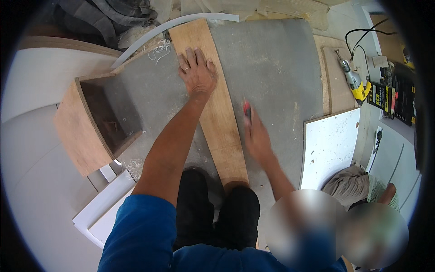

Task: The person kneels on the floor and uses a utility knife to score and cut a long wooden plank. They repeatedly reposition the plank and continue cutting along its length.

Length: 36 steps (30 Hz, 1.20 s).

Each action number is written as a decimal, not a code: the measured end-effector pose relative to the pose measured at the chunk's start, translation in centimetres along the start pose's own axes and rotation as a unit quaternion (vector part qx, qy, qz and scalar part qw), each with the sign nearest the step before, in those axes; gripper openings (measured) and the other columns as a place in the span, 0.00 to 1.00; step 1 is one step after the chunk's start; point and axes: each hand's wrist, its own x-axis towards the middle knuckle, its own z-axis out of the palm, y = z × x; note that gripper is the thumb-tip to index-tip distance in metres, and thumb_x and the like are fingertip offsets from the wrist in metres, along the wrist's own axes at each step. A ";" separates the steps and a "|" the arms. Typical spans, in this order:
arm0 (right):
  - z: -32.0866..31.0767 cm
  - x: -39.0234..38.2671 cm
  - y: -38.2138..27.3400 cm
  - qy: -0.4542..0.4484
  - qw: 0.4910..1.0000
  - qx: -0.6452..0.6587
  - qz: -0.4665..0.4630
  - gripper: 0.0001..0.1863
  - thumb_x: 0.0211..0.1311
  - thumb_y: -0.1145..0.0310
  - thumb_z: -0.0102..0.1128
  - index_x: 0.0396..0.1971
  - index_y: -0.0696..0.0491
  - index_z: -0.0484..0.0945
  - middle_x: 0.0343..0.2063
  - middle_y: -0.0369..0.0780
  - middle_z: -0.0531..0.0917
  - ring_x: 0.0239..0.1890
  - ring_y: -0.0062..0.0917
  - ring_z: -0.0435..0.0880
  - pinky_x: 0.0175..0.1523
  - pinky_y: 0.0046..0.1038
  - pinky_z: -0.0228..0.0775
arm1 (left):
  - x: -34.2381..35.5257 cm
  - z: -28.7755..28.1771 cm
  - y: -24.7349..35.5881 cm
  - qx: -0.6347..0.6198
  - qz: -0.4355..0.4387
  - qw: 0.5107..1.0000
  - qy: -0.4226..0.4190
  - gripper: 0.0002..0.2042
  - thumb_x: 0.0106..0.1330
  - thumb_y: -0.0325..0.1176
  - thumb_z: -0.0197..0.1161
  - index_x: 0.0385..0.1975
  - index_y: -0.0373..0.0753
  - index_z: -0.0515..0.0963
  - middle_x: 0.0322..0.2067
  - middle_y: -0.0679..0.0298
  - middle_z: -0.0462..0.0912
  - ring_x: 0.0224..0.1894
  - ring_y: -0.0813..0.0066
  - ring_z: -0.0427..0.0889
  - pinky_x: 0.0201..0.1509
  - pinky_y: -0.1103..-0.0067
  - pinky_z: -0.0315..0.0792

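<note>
A long wooden plank [222,131] lies lengthwise across a large grey sheet [276,59]. My left hand [198,75] presses flat on the plank's upper part, fingers spread, a ring on one of them. The plank's near end reaches my knees. To the right of the plank, my right hand [258,136] is closed around a red and black utility knife [247,111], its thin tip pointing away from me. Motion blurs the knife, and I cannot tell whether the tip touches the sheet.
An open wooden box [84,122] stands at the left. Curved white edging strip [181,21] runs behind the sheet. On the right are a speckled white board [328,143], a yellow and grey power drill [353,80] and a black tool case [401,97]. Another person sits at lower right.
</note>
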 end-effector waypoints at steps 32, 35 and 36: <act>3.3 23.4 -6.8 0.000 0.999 -0.032 0.032 0.21 0.65 0.65 0.53 0.52 0.64 0.69 0.42 0.59 0.83 0.49 0.54 0.81 0.52 0.49 0.72 | 0.0 -1.1 0.2 0.012 -0.013 0.999 -0.040 0.38 0.64 0.50 0.54 0.73 0.41 0.56 0.74 0.51 0.49 0.76 0.44 0.43 0.73 0.50 0.46; 3.5 21.4 -5.8 -0.016 0.999 -0.019 0.039 0.28 0.66 0.57 0.57 0.56 0.64 0.68 0.45 0.60 0.82 0.50 0.52 0.81 0.55 0.48 0.72 | 0.0 -0.7 0.1 -0.011 -0.008 1.000 -0.023 0.36 0.68 0.51 0.51 0.73 0.41 0.55 0.74 0.51 0.49 0.76 0.44 0.43 0.73 0.49 0.45; 3.4 20.4 -5.8 -0.031 0.998 -0.013 0.043 0.31 0.66 0.54 0.58 0.58 0.63 0.67 0.46 0.60 0.81 0.51 0.52 0.81 0.56 0.47 0.72 | -0.1 -0.9 -0.1 -0.021 -0.009 0.999 -0.029 0.35 0.70 0.51 0.50 0.73 0.41 0.55 0.74 0.51 0.49 0.76 0.44 0.43 0.73 0.49 0.45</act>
